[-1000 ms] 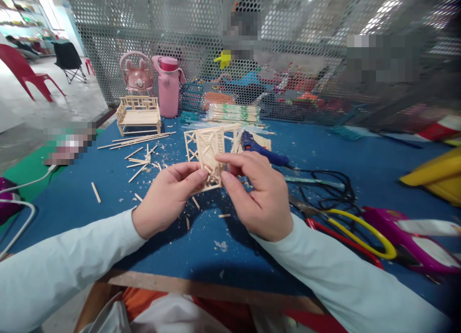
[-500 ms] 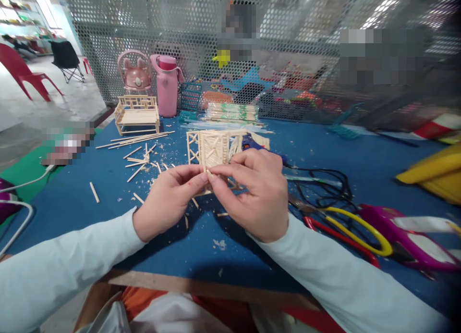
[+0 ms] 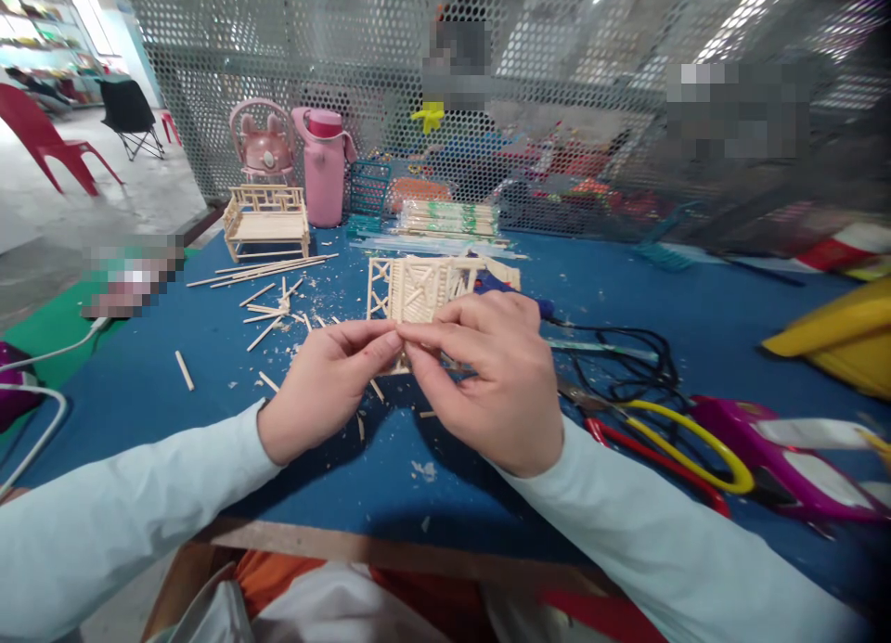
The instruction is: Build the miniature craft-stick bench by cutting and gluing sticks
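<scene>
- The left hand point(image 3: 327, 383) and right hand point(image 3: 491, 379) meet at the near side of the stick frame point(image 3: 418, 290); thumb and fingers of each are closed in a pinch, the tips nearly touching one another; whatever lies between them is too small or hidden to tell.
- The frame is at the middle of the blue bench point(image 3: 341, 513), just behind the fingertips; crossed sticks show on its face and at its left side; the right hand hides part of it.
- Beyond the right hand, partly covered, is the glue gun point(image 3: 545, 306); its black cord point(image 3: 672, 355) lies coiled to the right, near a yellow handle point(image 3: 724, 448) and a red handle point(image 3: 658, 459).
- To the left lie short sticks point(image 3: 185, 370); a stick settee point(image 3: 271, 227) stands behind, near the pink bottle point(image 3: 324, 184).
</scene>
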`<state>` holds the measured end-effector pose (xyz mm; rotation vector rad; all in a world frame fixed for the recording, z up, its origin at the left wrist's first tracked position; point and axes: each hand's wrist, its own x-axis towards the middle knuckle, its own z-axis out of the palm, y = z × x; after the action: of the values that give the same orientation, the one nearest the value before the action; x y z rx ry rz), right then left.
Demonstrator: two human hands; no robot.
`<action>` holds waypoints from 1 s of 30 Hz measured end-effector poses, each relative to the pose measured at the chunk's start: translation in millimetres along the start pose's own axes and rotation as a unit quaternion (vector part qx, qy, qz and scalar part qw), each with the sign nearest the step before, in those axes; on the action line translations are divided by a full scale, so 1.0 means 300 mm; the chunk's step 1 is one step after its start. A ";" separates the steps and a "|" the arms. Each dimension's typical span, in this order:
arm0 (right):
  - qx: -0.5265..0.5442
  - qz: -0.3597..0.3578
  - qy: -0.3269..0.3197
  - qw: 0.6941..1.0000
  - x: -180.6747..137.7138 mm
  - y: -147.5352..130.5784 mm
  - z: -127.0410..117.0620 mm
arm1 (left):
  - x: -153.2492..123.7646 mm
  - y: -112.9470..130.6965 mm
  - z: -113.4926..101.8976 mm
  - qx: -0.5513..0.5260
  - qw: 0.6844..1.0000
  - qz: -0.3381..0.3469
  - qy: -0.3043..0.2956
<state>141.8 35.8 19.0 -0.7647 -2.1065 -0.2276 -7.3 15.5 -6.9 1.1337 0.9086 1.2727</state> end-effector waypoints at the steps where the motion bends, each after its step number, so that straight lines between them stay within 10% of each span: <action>1: 0.003 0.003 -0.003 1.000 0.001 -0.001 0.000 | 0.000 -0.001 -0.001 0.003 1.000 0.000 0.001; 12: 0.057 0.015 -0.021 0.998 0.017 -0.008 -0.008 | -0.002 0.008 0.002 0.042 0.999 0.024 0.024; 18: 0.053 0.015 0.088 0.995 0.039 0.065 -0.020 | -0.001 0.036 0.001 0.029 0.999 0.003 0.037; 22: 0.097 0.070 0.015 0.993 0.058 0.133 -0.016 | 0.005 0.043 -0.009 0.040 0.999 0.000 0.036; 30: 0.315 0.195 -0.027 0.928 0.064 0.190 0.010 | 0.082 0.165 -0.062 0.296 0.952 0.073 -0.004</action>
<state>165.4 90.9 25.9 -0.7673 -1.8558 0.6642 -34.6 39.5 38.7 1.6971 1.2649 1.1378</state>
